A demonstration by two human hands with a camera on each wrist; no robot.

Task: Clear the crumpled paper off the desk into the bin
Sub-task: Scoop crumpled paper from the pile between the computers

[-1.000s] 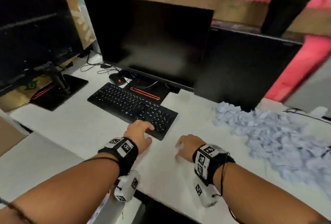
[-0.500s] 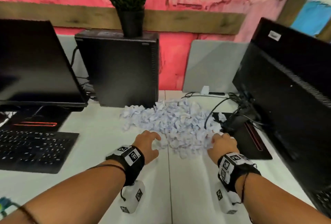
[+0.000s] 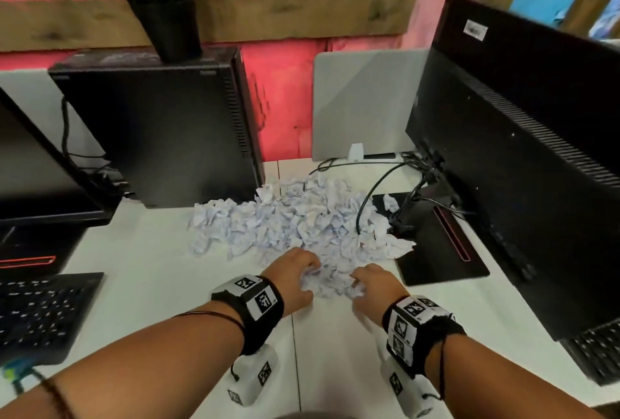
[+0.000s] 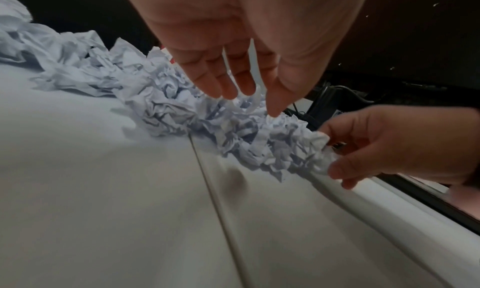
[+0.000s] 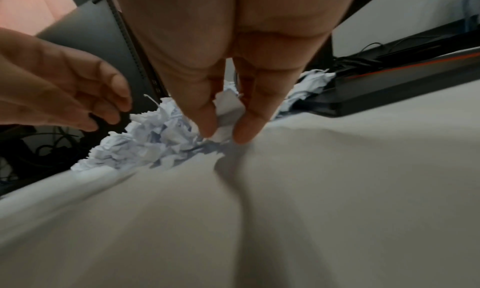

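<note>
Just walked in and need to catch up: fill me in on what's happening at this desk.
A person is starting to gather a pile of crumpled paper heaped on the white desk between a black computer tower and a monitor stand. The right hand pinches a wad at the pile's near edge; the left hand reaches into the paper with fingers spread, gripping nothing yet. No bin is in view, and nearly all the paper is on the desk.

Black wristbands (image 3: 260, 309) w/ b&w square markers, bare forearms.
</note>
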